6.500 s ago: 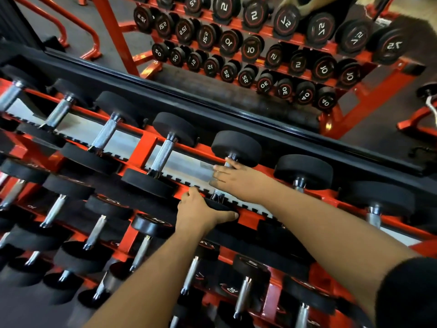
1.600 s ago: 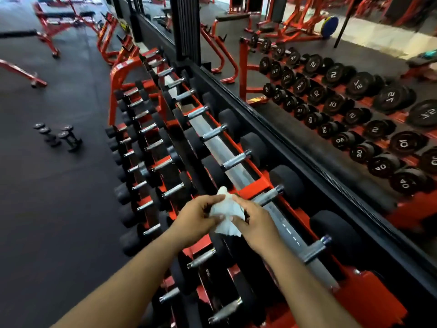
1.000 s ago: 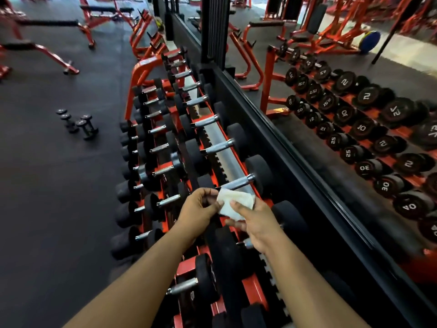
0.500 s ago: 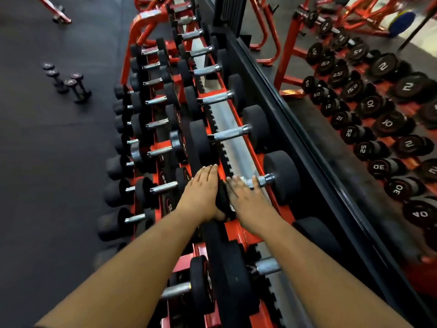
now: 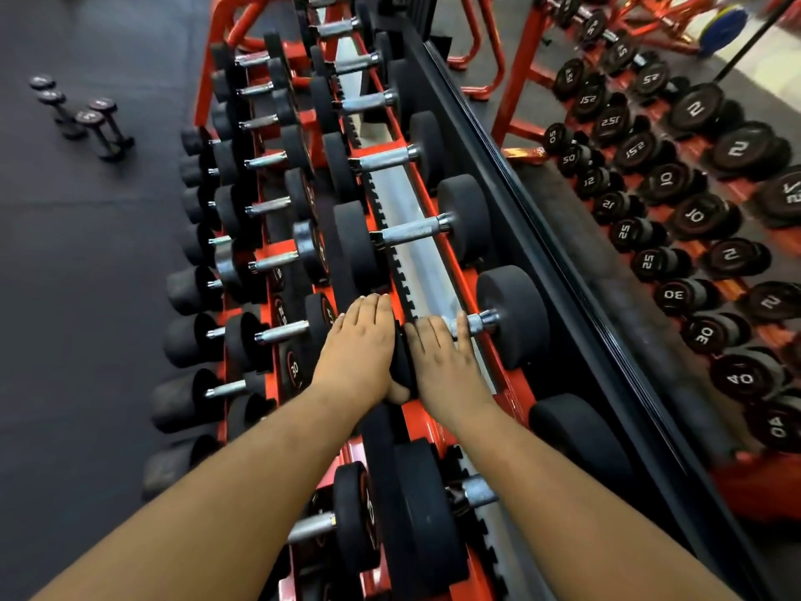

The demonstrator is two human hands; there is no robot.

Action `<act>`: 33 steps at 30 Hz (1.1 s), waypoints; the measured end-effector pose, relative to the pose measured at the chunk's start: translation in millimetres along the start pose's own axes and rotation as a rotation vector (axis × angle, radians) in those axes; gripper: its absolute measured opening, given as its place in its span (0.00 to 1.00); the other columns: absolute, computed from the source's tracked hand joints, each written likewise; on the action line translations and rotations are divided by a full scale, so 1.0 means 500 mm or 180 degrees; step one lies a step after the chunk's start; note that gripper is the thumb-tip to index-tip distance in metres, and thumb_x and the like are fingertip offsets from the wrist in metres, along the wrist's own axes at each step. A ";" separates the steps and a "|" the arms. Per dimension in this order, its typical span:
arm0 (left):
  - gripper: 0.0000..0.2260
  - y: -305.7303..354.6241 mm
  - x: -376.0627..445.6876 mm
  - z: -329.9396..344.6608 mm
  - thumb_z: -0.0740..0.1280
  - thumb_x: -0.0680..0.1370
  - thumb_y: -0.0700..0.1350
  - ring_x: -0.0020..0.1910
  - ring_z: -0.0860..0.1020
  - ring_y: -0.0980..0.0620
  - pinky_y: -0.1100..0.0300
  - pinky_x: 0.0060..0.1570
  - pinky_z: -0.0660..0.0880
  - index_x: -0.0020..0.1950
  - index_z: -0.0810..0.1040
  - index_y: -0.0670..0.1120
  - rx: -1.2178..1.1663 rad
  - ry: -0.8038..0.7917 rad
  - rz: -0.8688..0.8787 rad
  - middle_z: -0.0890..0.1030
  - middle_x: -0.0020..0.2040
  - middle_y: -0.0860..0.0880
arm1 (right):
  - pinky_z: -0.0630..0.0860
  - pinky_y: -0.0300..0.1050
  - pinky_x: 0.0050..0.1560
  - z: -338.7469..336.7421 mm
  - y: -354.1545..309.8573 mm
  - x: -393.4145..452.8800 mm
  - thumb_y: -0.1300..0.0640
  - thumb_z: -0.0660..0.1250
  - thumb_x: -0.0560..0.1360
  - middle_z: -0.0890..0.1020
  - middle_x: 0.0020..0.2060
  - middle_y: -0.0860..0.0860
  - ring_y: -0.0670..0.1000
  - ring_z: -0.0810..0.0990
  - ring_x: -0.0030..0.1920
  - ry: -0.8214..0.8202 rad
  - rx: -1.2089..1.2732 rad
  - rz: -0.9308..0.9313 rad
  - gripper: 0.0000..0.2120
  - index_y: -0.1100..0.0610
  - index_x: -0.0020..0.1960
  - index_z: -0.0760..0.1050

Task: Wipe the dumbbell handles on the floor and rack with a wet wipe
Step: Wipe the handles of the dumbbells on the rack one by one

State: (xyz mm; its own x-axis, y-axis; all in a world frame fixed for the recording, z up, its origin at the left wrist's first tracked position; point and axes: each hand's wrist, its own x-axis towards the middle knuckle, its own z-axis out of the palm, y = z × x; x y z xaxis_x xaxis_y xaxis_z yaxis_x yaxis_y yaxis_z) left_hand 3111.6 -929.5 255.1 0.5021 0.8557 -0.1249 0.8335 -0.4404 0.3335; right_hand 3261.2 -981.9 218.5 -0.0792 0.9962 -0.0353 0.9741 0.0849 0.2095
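**Both hands on a top-row dumbbell**

The left hand point(image 5: 362, 344) lies flat, fingers straight and together, on the near black end of a dumbbell point(image 5: 511, 316), probably to keep it from rolling. Just right of those fingers, the right hand point(image 5: 446, 357) covers the steel handle point(image 5: 477, 323), fingers stretched along it; only its far stub shows past the fingertips. The wet wipe is not visible. It may sit under the right palm, but that cannot be told, so neither can what that hand holds. Beyond the fingers, five more handles in the top row of the red rack point(image 5: 390, 149) look unwiped. Far left of the fingers, three small dumbbells point(image 5: 86, 119) lie on the floor point(image 5: 86, 253).
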 end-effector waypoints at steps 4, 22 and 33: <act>0.63 0.001 0.000 -0.003 0.84 0.59 0.57 0.83 0.51 0.45 0.50 0.81 0.54 0.82 0.48 0.40 -0.0015 0.0003 0.0001 0.55 0.82 0.43 | 0.57 0.63 0.76 -0.007 -0.004 0.041 0.56 0.67 0.74 0.79 0.51 0.52 0.55 0.78 0.56 0.0104 -0.0081 0.0110 0.14 0.55 0.59 0.73; 0.63 0.010 -0.009 -0.024 0.84 0.62 0.56 0.83 0.50 0.45 0.47 0.81 0.53 0.83 0.46 0.40 0.0029 -0.0111 -0.0049 0.53 0.82 0.43 | 0.65 0.54 0.68 -0.063 -0.006 0.108 0.59 0.61 0.77 0.83 0.48 0.50 0.55 0.82 0.52 -0.0630 -0.0029 0.0001 0.08 0.49 0.53 0.76; 0.63 0.011 -0.010 -0.020 0.84 0.61 0.57 0.83 0.51 0.44 0.47 0.81 0.54 0.83 0.47 0.41 0.0040 -0.0060 -0.0037 0.55 0.82 0.42 | 0.54 0.60 0.78 -0.056 0.003 0.089 0.59 0.61 0.78 0.82 0.48 0.51 0.56 0.80 0.55 -0.0459 0.0114 0.0217 0.09 0.52 0.55 0.77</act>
State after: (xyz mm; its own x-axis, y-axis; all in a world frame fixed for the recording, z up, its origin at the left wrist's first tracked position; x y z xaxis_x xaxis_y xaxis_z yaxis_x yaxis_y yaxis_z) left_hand 3111.2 -933.2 267.0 0.4967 0.8555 -0.1464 0.8420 -0.4340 0.3203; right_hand 3253.2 -937.0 244.5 0.0160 0.9866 -0.1626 0.9833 0.0139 0.1814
